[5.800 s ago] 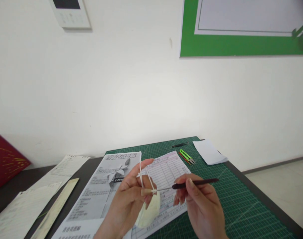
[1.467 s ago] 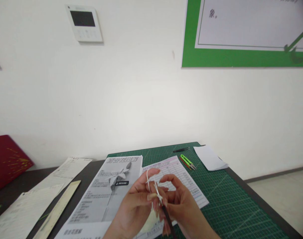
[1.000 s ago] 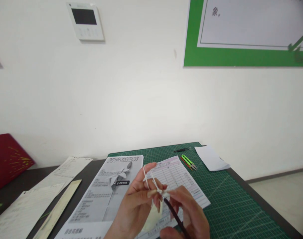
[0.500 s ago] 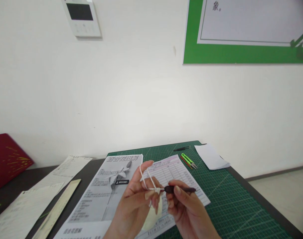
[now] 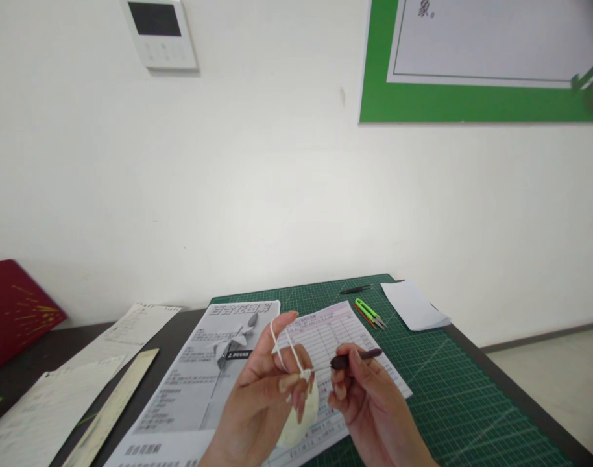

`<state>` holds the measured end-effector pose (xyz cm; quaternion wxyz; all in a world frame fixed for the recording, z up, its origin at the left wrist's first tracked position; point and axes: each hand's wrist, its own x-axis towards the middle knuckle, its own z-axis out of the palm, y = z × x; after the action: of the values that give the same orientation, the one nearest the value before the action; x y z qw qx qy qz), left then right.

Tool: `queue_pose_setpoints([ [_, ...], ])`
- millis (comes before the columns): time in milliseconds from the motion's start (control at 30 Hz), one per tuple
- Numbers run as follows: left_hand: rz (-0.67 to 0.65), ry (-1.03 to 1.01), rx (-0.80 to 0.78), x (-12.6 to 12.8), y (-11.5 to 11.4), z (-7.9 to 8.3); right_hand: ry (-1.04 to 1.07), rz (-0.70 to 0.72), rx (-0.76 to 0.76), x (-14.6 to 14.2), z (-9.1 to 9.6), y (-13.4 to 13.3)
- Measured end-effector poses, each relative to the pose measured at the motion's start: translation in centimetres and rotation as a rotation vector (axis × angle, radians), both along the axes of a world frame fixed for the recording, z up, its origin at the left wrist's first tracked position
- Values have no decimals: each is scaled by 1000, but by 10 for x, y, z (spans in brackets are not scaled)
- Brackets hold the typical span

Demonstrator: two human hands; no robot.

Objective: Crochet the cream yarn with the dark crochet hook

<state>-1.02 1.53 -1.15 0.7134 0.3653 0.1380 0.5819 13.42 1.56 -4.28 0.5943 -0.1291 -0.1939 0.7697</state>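
My left hand (image 5: 265, 386) pinches a small piece of white crochet work (image 5: 305, 375) between thumb and fingers. White yarn (image 5: 296, 351) loops over its raised index finger and runs down to the stitches. In my right hand (image 5: 367, 399) is a crochet hook (image 5: 342, 361) with a dark handle, gripped near the handle's middle. The hook's thin metal shaft points left to the crochet work; its tip is too small to make out. Behind the left fingers a pale yellow rounded thing (image 5: 299, 421) lies over the printed sheet, partly hidden.
Printed sheets (image 5: 180, 395) and a lined form (image 5: 320, 334) lie on the green cutting mat (image 5: 471, 395). Green thread snips (image 5: 367, 311), tweezers (image 5: 355, 290) and white paper (image 5: 413, 305) are at the back right. A ruler (image 5: 114, 405) and handwritten sheets (image 5: 89, 376) are at left.
My right hand has drawn the hook a little to the right and tilted its handle end upward. Less shaft now shows left of the stitches. My left hand keeps its pinch.
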Motion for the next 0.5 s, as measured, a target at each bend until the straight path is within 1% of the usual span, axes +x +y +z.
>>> queue_pose_setpoints([
  [267,-7,8,12,0,0,1,-17,-5,17,0,2,0],
  [500,-9,53,12,0,0,0,-107,-104,95,4,5,-3],
])
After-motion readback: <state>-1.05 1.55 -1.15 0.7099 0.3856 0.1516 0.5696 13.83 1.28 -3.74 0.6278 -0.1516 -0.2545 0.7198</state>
